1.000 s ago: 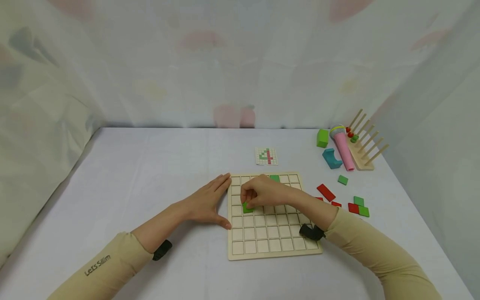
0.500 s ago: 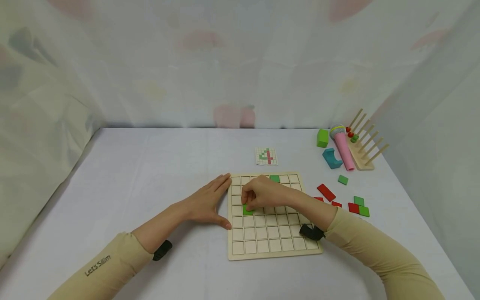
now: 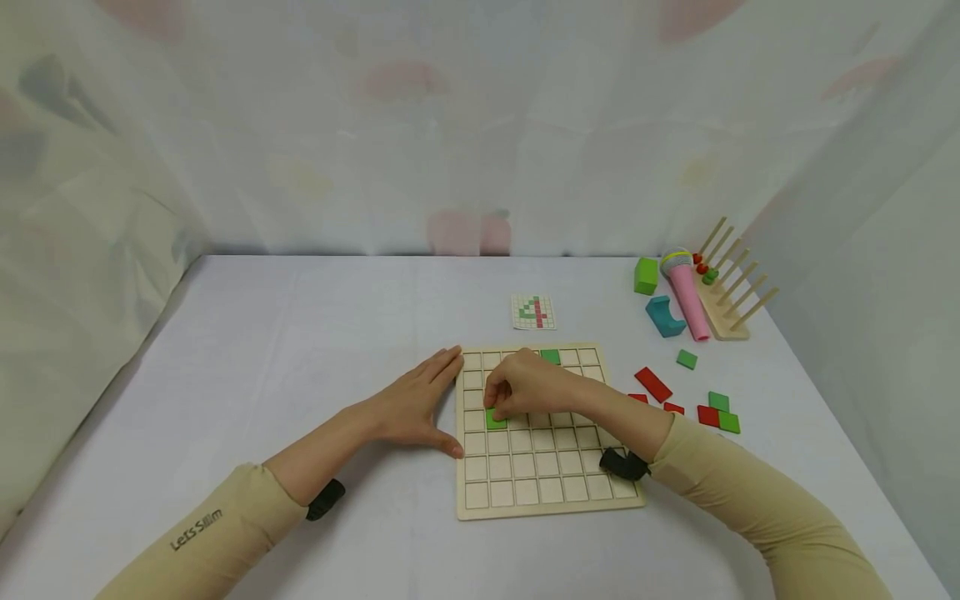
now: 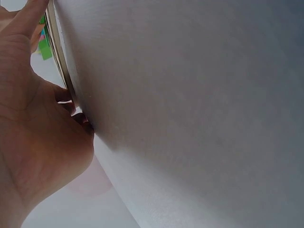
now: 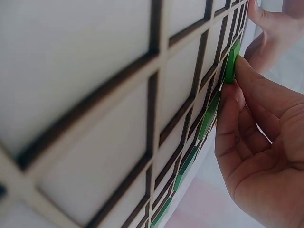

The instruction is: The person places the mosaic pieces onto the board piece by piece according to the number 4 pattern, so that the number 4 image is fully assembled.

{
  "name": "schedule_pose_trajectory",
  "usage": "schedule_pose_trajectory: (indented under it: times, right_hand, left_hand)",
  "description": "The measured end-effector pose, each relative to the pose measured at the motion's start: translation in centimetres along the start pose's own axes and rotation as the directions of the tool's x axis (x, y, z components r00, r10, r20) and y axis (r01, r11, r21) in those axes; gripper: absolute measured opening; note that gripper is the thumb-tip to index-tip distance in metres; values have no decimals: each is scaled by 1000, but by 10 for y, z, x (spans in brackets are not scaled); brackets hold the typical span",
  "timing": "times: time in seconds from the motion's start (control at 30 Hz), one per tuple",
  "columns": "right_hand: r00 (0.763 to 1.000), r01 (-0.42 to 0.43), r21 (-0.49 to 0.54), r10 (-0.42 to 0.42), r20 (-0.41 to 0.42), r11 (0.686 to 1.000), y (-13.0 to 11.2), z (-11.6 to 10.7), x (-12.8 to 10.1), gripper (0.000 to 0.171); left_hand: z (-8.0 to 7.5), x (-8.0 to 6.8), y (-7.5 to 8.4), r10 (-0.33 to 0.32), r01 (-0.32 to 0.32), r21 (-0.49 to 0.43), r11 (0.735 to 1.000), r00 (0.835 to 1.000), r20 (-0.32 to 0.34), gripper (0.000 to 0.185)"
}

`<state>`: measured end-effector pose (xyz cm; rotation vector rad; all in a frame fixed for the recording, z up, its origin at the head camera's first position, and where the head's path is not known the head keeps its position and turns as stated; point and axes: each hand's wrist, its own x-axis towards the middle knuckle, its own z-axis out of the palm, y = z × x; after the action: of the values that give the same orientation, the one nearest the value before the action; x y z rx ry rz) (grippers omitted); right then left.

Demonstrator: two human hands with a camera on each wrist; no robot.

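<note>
1. The green tile (image 3: pixel 495 419) sits under my right fingertips in the second column from the left of the wooden grid board (image 3: pixel 547 500), about halfway down. In my right wrist view it looks tipped, one edge still above the cell wall, so I judge it is not yet flat in its square.

2. My right hand (image 3: pixel 528 385) is curled over that tile, thumb and fingers pinching its edges. If I press down while it stands askew, it could jam on the divider or flip out towards 6 o'clock.

3. Other green tiles (image 5: pixel 209 114) already lie in cells in a row next to it. My knuckles hover close over them, and a careless drag could lift one out of place.

4. My left hand (image 3: pixel 416 408) lies flat and relaxed on the bench (image 3: pixel 262 350), holding nothing, with fingertips and thumb against the board's 9 o'clock edge. If it eases off, a sideways push from my right hand may slide the whole board.

5. The pattern card (image 3: pixel 533 312) lies just beyond the board at 12 o'clock. My right hand hides part of the grid, so I could miscount and seat the tile in the wrong cell.

6. Loose red and green tiles (image 3: pixel 718 412) lie at 3 o'clock near my right sleeve, which could sweep them away.
</note>
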<state>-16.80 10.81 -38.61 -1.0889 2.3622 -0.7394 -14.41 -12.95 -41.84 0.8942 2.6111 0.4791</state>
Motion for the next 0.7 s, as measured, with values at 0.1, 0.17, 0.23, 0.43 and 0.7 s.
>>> schedule_pose_trajectory:
  times: [0.1, 0.17, 0.23, 0.43, 0.7]
  right_hand:
    - [1000, -12, -2, 12, 1, 1000, 1, 1, 0, 7]
    - [1000, -20, -2, 20, 0, 1000, 1, 1, 0, 7]
    - [1000, -21, -4, 21, 0, 1000, 2, 1, 0, 7]
    - [1000, 3, -5, -3, -2, 1000, 3, 1, 0, 7]
    - [998, -16, -25, 15, -64, 1000, 2, -11, -3, 5]
  left_hand:
    - [0, 1, 0, 1, -1, -1, 1000, 1000, 1, 134]
    - [0, 1, 0, 2, -2, -1, 1000, 1000, 0, 134]
    - [0, 1, 1, 2, -2, 2, 1000, 1000, 0, 134]
    - [1, 1, 0, -6, 6, 2, 1000, 1000, 0, 135]
    - [2, 1, -2, -3, 3, 5, 1000, 1000, -6, 135]
